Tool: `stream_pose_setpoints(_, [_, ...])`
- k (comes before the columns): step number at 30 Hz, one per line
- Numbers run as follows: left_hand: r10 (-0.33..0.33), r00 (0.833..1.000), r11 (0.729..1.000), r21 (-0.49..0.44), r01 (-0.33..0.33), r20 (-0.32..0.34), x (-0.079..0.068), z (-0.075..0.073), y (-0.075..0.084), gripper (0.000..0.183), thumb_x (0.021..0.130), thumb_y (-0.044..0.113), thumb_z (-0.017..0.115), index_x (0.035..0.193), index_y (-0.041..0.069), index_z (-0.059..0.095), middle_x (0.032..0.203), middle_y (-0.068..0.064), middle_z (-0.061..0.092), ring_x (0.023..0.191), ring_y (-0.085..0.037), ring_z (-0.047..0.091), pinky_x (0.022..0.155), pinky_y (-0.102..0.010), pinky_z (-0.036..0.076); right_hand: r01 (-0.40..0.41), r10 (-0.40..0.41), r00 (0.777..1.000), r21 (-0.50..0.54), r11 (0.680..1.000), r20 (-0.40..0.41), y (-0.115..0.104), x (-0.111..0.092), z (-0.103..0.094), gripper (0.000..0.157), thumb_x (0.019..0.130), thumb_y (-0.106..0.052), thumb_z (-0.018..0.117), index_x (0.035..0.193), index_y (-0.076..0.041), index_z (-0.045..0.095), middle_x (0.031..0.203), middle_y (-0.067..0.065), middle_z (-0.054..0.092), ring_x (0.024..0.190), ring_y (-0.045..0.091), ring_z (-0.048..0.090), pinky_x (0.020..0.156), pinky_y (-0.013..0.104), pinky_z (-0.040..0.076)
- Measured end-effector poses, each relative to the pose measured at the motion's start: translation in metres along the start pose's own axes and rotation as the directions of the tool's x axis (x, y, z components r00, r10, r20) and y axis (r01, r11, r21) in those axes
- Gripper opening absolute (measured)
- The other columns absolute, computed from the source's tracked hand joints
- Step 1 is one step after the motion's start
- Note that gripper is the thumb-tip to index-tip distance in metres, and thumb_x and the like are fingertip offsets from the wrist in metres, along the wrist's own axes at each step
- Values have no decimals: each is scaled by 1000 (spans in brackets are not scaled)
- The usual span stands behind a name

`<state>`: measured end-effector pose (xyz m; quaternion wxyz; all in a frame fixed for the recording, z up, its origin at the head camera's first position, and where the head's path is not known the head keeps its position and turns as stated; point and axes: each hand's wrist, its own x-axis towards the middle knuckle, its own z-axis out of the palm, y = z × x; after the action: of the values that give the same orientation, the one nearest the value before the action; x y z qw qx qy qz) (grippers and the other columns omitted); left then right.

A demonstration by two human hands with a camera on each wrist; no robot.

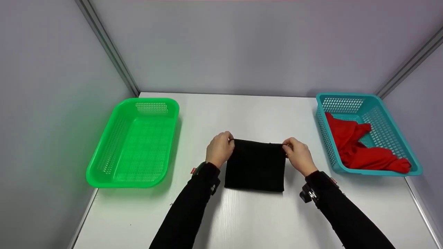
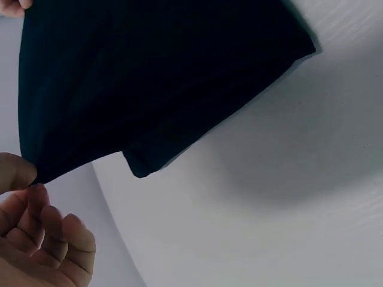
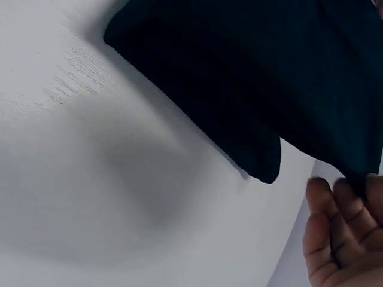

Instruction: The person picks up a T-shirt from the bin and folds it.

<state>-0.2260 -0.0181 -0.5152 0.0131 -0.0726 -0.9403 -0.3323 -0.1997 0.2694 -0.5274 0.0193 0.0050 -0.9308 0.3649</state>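
Observation:
A folded black cloth (image 1: 255, 166) is stretched between both hands over the middle of the white table. My left hand (image 1: 220, 148) pinches its far left corner between thumb and fingertip, as the left wrist view shows with the cloth (image 2: 143, 78) hanging from that corner. At the far right corner, my right hand (image 1: 299, 155) pinches the fabric the same way; its fingers (image 3: 320, 194) show in the right wrist view. The far edge is raised and fairly taut, while the near fold hangs down close to the tabletop.
A green plastic basket (image 1: 142, 152) with nothing in it stands at the left. On the right, a teal basket (image 1: 398, 129) holds crumpled red cloth (image 1: 353, 145). Grey panels (image 1: 242, 48) wall in the white table (image 1: 249, 221) at the back and sides.

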Motion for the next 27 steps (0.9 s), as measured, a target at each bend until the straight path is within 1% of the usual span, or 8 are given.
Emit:
stream_pose_setpoints(4, [-36,999,999,6,35,18,4,6,-1,11,105,13,65,107,6,72,105,-11,77,93,-28,76,77,-45,61,-14,13,1000,-29,999,-10,1,5,6,12,105,-5,60,111,3,68,87,17,70,73,25,69,65,29,50])
stream_pose_setpoints(6, [-47,999,999,-5,47,13,5,8,-2,12,105,13,64,111,6,71,107,-12,77,93,-30,76,78,-46,61,-12,12,1000,-27,1000,-12,2,6,8,15,106,-4,59,114,4,67,89,19,70,74,27,70,66,30,53])
stream_pose_setpoints(10, [-49,999,999,-21,48,-20,4,15,-8,20,105,9,62,124,6,68,110,-12,75,95,-30,75,78,-46,61,13,-15,999,-40,999,-34,5,3,12,24,105,-5,57,126,4,64,101,23,73,82,35,72,72,40,56])
stream_pose_setpoints(12, [-52,998,999,-10,52,-34,2,19,-12,22,104,9,63,126,7,66,112,-12,74,98,-31,74,79,-47,61,30,-32,999,-62,998,-39,9,1,14,29,105,-6,58,131,5,63,106,24,74,86,38,72,75,46,55])
stream_pose_setpoints(14, [-70,997,997,12,71,-34,-1,23,-16,21,104,11,64,125,6,68,113,-13,73,102,-32,73,81,-48,61,21,-25,999,-86,996,-41,13,-2,15,29,105,-8,60,130,5,65,107,25,75,88,40,71,76,50,54])
stream_pose_setpoints(17, [-134,991,991,13,134,-12,-5,28,-21,19,105,17,65,119,5,69,112,-13,73,104,-33,73,83,-50,60,-32,29,999,-109,993,-29,19,-5,19,25,105,-12,62,121,5,68,103,24,74,88,39,70,78,52,54])
stream_pose_setpoints(22, [-263,962,963,-48,266,72,-6,36,-23,23,106,28,64,109,6,69,107,-12,73,99,-32,73,83,-49,59,-155,158,987,-105,982,23,27,-6,26,29,106,-23,64,113,4,70,98,22,73,87,35,68,76,46,53])
stream_pose_setpoints(27, [-286,952,950,-101,297,111,-7,44,-19,23,105,28,66,102,6,67,103,-12,72,93,-31,72,81,-47,58,-220,222,974,-34,975,51,27,-4,35,31,108,-26,61,116,4,67,97,20,71,86,32,68,72,36,51])
